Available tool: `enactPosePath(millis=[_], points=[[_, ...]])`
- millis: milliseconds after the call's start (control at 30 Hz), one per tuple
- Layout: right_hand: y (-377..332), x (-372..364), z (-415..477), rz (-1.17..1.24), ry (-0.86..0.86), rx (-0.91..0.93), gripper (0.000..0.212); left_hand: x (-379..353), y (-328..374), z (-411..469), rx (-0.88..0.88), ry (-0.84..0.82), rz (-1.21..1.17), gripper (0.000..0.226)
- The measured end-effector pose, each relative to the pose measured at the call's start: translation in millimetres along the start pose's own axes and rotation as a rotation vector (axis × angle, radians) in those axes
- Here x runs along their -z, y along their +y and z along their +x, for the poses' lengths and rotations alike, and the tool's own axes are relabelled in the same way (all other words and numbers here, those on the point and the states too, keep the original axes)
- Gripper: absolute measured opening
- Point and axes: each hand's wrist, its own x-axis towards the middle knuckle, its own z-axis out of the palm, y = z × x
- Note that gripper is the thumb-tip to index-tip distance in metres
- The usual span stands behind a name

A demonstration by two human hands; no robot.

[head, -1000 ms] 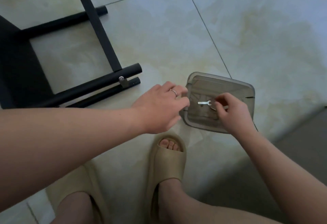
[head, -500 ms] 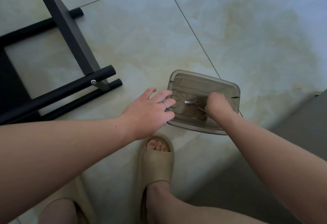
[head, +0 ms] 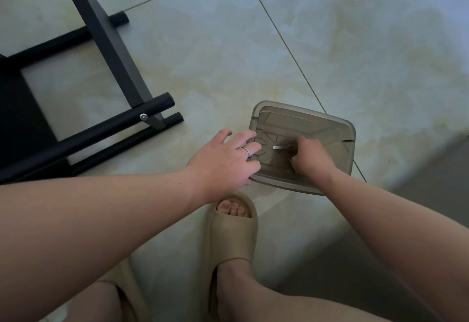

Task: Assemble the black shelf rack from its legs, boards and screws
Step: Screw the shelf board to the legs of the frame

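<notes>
Unchanged from half a second earlier: left grip [head: 223, 161], fingers spread, rests on the tray's [head: 304, 118] edge; right grip [head: 311, 156] curls by the wrench [head: 279, 147], hold unclear; the black rack [head: 114, 49] lies beyond the left grip.

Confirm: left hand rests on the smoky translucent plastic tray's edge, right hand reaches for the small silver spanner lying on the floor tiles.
Wrong on one point: the head view shows the small silver spanner lying inside the smoky translucent plastic tray, not on the tiles. The left hand and right hand are as stated.
</notes>
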Motion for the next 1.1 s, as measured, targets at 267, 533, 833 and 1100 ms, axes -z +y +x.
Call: enactPosePath(millis=[267, 533, 833, 1100], points=[[-31.1, 60.1, -56.9, 0.652, 0.204, 0.156, 0.016, 44.9, -26.4, 3.3, 0.598, 0.011, -1.018, 0.030], [-131.2, 111.1, -115.1, 0.863, 0.125, 0.551, 0.015, 89.2, -68.4, -22.2, 0.925, -0.161, -2.017, 0.069], [-184.1, 123.6, -122.1, 0.752, 0.123, 0.651, 0.009, 100.6, -102.7, -75.9, 0.970, -0.062, -2.085, 0.026], [-217.1, 116.4, -84.6, 0.163, 0.123, 0.900, 0.038, 89.0, -150.8, -119.9, 0.982, 0.261, -2.189, 0.037]])
